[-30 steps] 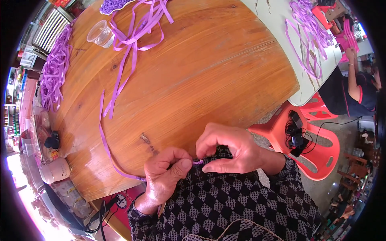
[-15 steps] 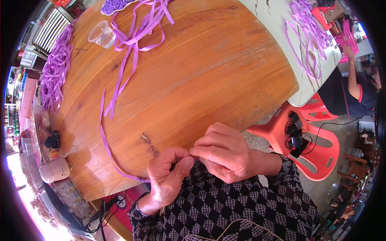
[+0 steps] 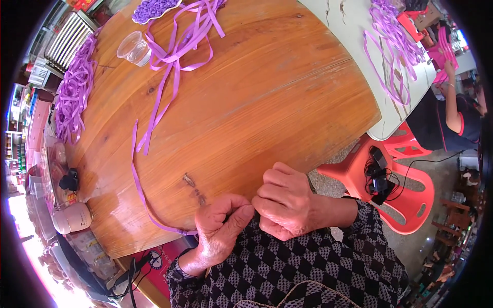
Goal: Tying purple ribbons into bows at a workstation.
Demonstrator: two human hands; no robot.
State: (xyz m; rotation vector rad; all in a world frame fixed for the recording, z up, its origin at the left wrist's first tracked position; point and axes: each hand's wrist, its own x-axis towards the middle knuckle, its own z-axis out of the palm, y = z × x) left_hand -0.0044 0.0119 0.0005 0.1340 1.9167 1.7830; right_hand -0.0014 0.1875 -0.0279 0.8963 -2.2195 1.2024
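A long purple ribbon (image 3: 139,187) trails over the wooden table (image 3: 267,97) and runs into my left hand (image 3: 221,226), whose thumb and forefinger are pinched together on it. My right hand (image 3: 284,203) is closed with its fingers curled, knuckles up, and meets the left fingertips at the table's near edge. What the right fingers hold is hidden; the ribbon's end there does not show. Farther up the table lies a loose bunch of purple ribbons (image 3: 174,59), beside a clear plastic cup (image 3: 134,49).
A dish of small purple pieces (image 3: 154,9) stands at the far edge. Ribbon heaps lie at left (image 3: 74,97) and on the white table (image 3: 354,66). Orange chairs (image 3: 354,164) with black cables (image 3: 379,177) stand at right, near another person's arm (image 3: 452,102). A pale jar (image 3: 73,218) sits at left.
My hands have shifted slightly right and down, staying together. The right fingers have curled in more tightly. The ribbon's trailing part has moved slightly along with them.
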